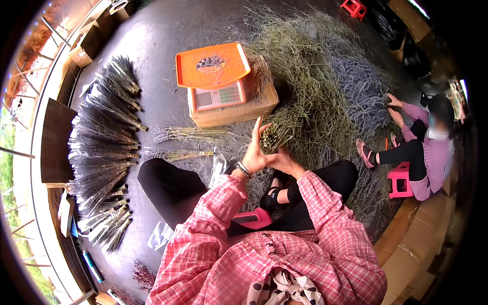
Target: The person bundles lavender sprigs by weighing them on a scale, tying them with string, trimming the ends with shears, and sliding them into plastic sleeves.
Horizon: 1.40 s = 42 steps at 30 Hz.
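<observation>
In front of me, both hands cup a bundle of dried lavender (275, 138), its cut stem ends turned up toward me. My left hand (255, 153) lies along its left side, thumb and fingers curved around it. From below and the right, my right hand (287, 161) grips the same bundle; some of its fingers are hidden. Just left of my hands, a small lavender bunch (183, 154) lies on the floor, with another loose bunch (192, 133) beyond it. Clear plastic sleeves (217, 170) lie by my left knee.
An orange-topped scale (213, 66) stands on a cardboard box (236, 116) ahead. Wrapped lavender bunches (104, 147) line the left floor. A large lavender heap (315, 96) spreads on the right. Beyond it, a co-worker (434, 152) on a pink stool (400, 180) handles lavender.
</observation>
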Available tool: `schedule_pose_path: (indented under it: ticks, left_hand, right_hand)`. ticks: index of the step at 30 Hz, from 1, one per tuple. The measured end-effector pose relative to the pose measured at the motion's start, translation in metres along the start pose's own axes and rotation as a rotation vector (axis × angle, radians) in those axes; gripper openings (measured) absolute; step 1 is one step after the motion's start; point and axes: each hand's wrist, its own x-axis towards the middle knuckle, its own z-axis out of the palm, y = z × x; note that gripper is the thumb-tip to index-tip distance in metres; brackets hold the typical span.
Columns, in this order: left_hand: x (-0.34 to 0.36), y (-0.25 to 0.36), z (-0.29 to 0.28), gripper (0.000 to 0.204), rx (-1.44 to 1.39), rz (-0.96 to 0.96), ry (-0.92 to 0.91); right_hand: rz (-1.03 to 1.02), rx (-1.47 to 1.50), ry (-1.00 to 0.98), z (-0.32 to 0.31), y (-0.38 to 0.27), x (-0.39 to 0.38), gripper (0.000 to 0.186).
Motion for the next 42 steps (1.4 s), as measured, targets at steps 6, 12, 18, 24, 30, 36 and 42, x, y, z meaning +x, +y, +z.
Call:
schedule_pose_path:
  ticks: [6, 12, 18, 24, 30, 36, 42]
  left_hand:
    - [-0.014, 0.004, 0.053, 0.097, -0.266, -0.163, 0.298]
    - [-0.001, 0.075, 0.027, 0.106, 0.379, 0.234, -0.028]
    - [-0.004, -0.003, 0.011, 0.107, 0.270, 0.111, -0.022]
    - [-0.014, -0.036, 0.010, 0.094, 0.140, 0.015, 0.069]
    - [0.004, 0.013, 0.015, 0.095, 0.161, 0.041, 0.152]
    - [-0.009, -0.020, 0.021, 0.089, -0.051, -0.132, 0.210]
    - [0.009, 0.039, 0.017, 0.096, 0.063, 0.006, 0.124]
  right_hand:
    - [0.311, 0.184, 0.113, 0.025, -0.002, -0.014, 0.048]
    - [0.152, 0.081, 0.328, -0.017, -0.043, -0.028, 0.046]
    - [0.216, -0.126, -0.019, 0.017, 0.032, -0.043, 0.044]
    - [0.108, -0.171, 0.101, 0.041, 0.014, -0.027, 0.042]
    - [0.143, -0.124, 0.105, 0.026, 0.019, -0.014, 0.038]
    - [0.183, -0.137, 0.119, 0.034, 0.020, -0.019, 0.033]
    - [0.185, -0.105, 0.153, 0.024, 0.011, -0.011, 0.030]
